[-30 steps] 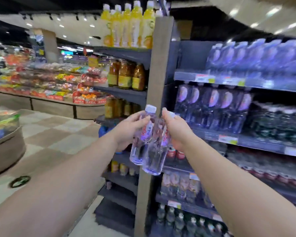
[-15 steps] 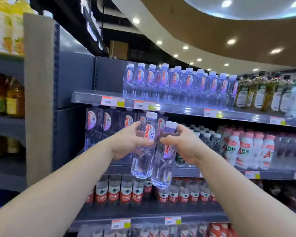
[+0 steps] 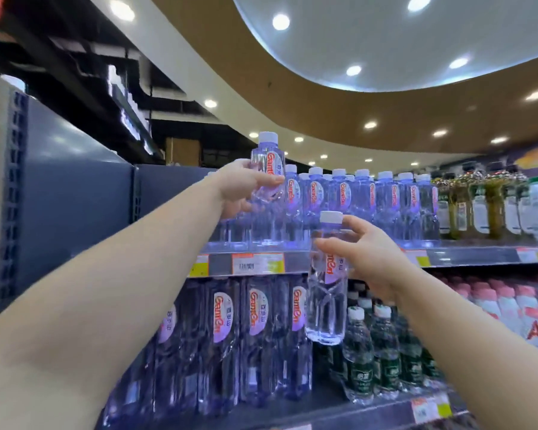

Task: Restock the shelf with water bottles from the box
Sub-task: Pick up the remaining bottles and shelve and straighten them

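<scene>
Nearest the camera, at about four o'clock from the frame's middle, the right hand [image 3: 365, 259] holds a small water bottle [image 3: 326, 283] by its upper body, thumb on the near face and fingers round the far side just below the white cap; this grip is closed on the bottle, which hangs upright in front of the shelf edge [image 3: 448, 254]. Up at eleven o'clock the left hand [image 3: 241, 189] has its own grip wrapped round a second water bottle [image 3: 267, 169], held at the label, tilted slightly and raised to the left end of the upper row [image 3: 354, 197] of matching bottles.

Both bottles look full, so each should carry moderate weight for its size. Their clear walls look thin and would likely flex under a hard squeeze. The label band is probably the surest place to hold, since smooth plastic could slip. One taken too near the cap may swing.

Farther back, the top shelf is packed, and a gap seems to lie at ten o'clock, left of that row. Setting a base down there without nudging neighbours looks like the delicate part. No box is in view.
</scene>
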`<state>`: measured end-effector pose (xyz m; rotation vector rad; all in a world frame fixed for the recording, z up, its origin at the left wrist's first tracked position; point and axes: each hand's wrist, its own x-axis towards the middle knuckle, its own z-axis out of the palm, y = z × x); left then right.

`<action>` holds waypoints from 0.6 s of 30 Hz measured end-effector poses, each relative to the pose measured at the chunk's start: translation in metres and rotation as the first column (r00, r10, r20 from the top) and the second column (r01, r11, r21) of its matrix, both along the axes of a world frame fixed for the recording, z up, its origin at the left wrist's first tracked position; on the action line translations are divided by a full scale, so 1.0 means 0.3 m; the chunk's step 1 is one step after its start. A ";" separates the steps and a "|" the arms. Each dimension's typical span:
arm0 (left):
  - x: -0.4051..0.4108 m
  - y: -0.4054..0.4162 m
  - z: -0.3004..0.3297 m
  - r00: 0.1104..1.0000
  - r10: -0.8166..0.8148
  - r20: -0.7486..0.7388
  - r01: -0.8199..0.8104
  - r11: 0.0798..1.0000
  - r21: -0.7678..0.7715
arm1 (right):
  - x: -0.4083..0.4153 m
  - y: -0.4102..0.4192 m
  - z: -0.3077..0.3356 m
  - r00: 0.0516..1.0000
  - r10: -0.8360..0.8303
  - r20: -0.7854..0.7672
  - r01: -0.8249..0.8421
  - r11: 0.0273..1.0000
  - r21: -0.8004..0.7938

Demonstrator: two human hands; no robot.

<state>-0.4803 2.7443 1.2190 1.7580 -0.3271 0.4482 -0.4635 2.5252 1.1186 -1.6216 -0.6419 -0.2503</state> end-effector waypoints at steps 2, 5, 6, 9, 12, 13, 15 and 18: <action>0.063 0.007 0.006 0.999 0.032 -0.003 -0.032 0.999 0.015 | 0.027 0.003 0.031 1.000 0.015 -0.005 -0.015 1.000 0.019; 0.147 0.021 -0.001 0.997 0.075 0.005 -0.075 0.997 0.015 | 0.050 0.014 0.084 0.999 0.041 0.004 -0.042 0.998 0.052; 0.170 0.024 -0.004 0.996 0.088 0.009 -0.088 0.996 0.005 | 0.065 0.016 0.099 0.998 0.055 0.015 -0.056 0.997 0.054; 0.222 0.034 -0.033 0.988 0.152 0.002 -0.152 0.988 0.008 | 0.077 0.020 0.130 0.995 0.084 0.049 -0.086 0.995 0.050; 0.269 0.059 -0.066 0.968 0.249 -0.001 -0.249 0.967 0.053 | 0.119 0.023 0.140 0.994 0.074 0.079 -0.078 0.996 0.051; 0.284 0.071 -0.070 0.968 0.253 -0.005 -0.252 0.966 0.049 | 0.121 0.029 0.143 0.994 0.070 0.079 -0.075 0.995 0.060; 0.281 0.074 -0.074 0.970 0.241 0.002 -0.241 0.969 0.056 | 0.142 0.034 0.145 0.993 0.074 0.087 -0.080 0.995 0.060; 0.276 0.073 -0.090 0.943 0.328 0.047 -0.331 0.922 0.200 | 0.170 0.046 0.153 0.992 0.074 0.099 -0.079 0.996 0.042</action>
